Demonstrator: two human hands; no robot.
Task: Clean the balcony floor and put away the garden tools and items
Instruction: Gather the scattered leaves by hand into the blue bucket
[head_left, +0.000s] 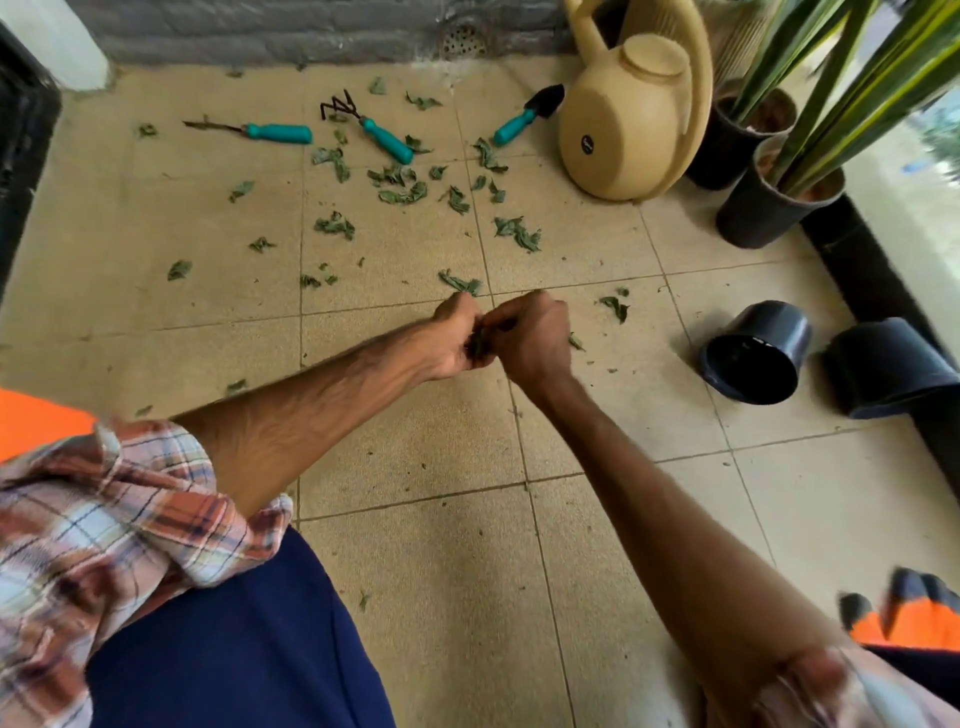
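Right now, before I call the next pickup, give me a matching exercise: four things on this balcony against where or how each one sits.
Things:
1. watering can
2. hand trowel
3. empty black pot
4. gathered leaves

Places or states:
A. lying flat on the tiles, blade toward the can
B. held between the left hand and right hand
C. standing beside the potted plants
D. tipped on its side

Pairs: 1-C, 2-A, 3-D, 4-B

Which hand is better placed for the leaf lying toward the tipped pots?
Probably right. The right hand lies nearer that leaf; the left hand would need to cross it. Both hold gathered leaves.
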